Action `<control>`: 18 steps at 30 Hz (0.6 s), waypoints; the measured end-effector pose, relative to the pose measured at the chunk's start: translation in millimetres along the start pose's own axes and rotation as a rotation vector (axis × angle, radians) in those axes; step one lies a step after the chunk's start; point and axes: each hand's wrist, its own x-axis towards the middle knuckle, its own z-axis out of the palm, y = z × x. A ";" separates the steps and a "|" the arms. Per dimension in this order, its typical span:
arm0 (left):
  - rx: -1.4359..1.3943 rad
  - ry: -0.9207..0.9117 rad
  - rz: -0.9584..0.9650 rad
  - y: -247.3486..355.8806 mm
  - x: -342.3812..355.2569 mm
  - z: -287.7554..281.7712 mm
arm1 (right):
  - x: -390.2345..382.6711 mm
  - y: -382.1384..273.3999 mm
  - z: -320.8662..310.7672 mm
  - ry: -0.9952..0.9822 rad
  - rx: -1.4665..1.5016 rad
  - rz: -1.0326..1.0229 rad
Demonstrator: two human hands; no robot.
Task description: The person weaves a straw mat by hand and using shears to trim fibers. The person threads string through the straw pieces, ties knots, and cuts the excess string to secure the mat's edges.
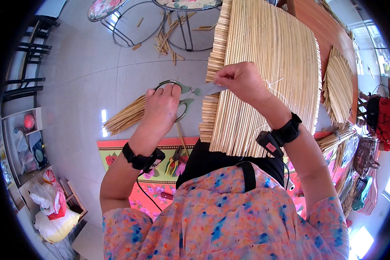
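My left hand (162,106) is wrapped round the green handles of a pair of scissors (198,91). Their blades point right, to the left edge of a mat of straw-coloured stalks (264,56) bound side by side with pale thread. Above that edge my right hand (242,80) is closed in a pinch right at the blade tips. What its fingers hold, if anything, is too small to make out. The mat slopes from my lap up to a reddish-brown table (329,32). Short stalk ends stick out unevenly along its left side.
A bundle of loose stalks (128,115) lies on the grey floor beyond my left forearm. Cut pieces (162,43) are scattered under two round stools. Pliers (174,162) rest on the flowered cloth near my left knee. Another stalk piece (338,84) leans at the right.
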 end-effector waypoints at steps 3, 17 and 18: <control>0.023 -0.208 -0.057 0.9 0.3 2.2 | -2.1 -1.5 -0.1 0.000 -0.054 0.010; 0.056 -0.249 -0.082 2.8 -7.4 4.0 | -4.8 5.8 -3.0 0.009 -0.058 0.020; 0.053 -0.264 -0.095 3.1 -7.8 3.2 | -4.7 10.5 -2.7 0.031 0.024 0.032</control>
